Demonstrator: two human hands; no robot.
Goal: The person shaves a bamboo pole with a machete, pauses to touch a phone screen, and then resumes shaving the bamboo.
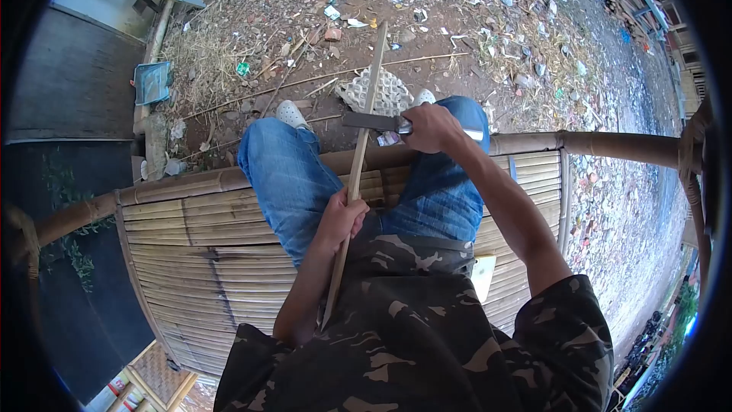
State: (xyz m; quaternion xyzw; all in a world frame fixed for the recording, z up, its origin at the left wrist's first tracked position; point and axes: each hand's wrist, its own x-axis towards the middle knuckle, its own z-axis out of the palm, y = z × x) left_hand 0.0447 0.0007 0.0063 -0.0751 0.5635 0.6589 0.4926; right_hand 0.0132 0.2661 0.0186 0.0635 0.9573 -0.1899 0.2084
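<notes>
A long, thin strip of wood or bamboo (356, 169) runs from my lap out past my knees, over the ground. My left hand (341, 219) is wrapped round its lower part, between my thighs. In my right hand (431, 128) is the handle of a tool with a dark, flat blade (370, 121). That blade lies across the strip at knee height, pointing left; whether it cuts into the strip cannot be made out. The fingers of my right hand are closed, partly hidden by the back of the hand.
I sit on a bamboo slat bench (175, 221) with a round bamboo front rail (526, 143). A grey egg-carton-like piece (375, 90) lies on the littered ground between my feet. At the left are a blue tray (153, 82) and a dark panel (76, 69).
</notes>
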